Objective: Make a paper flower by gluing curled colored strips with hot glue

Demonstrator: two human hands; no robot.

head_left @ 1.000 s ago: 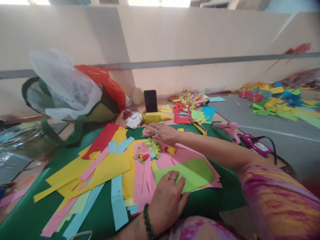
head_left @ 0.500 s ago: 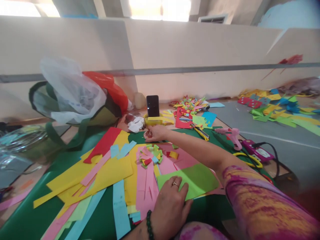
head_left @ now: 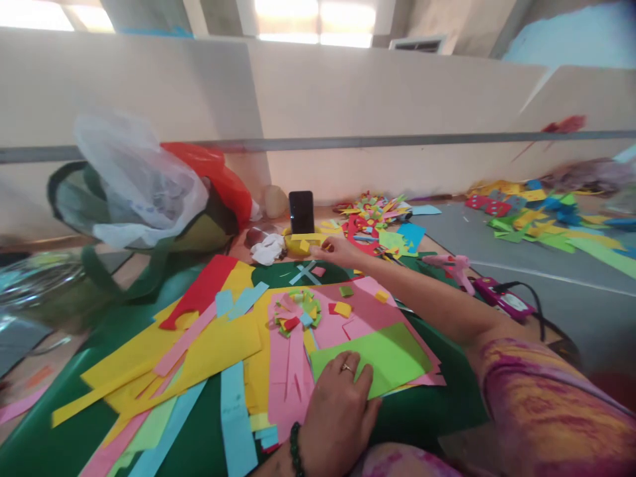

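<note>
My left hand (head_left: 342, 397), with a ring and a dark green bead bracelet, lies palm down with its fingers on a bright green paper sheet (head_left: 392, 354). That sheet rests on pink paper (head_left: 368, 301). My right hand (head_left: 335, 252) reaches forward with its fingers drawn together near a small yellow paper square (head_left: 304, 246); whatever is between the fingertips is too small to make out. Just below it, crossed light blue strips (head_left: 304, 272) and a small pink piece (head_left: 318, 271) lie on the green mat. A round cluster of colored paper curls (head_left: 298, 311) sits on the pink paper.
A phone (head_left: 301, 212) stands upright behind the right hand. At right are a pink glue gun (head_left: 454, 268) and a purple corded box (head_left: 507, 298). Yellow paper strips (head_left: 218, 344) spread to the left, below a bag (head_left: 209, 218). Fringed paper pieces (head_left: 372, 209) lie near the wall.
My right hand has moved right and slightly away from me, uncovering the light blue strips on the mat. The left hand stays on the green sheet.
</note>
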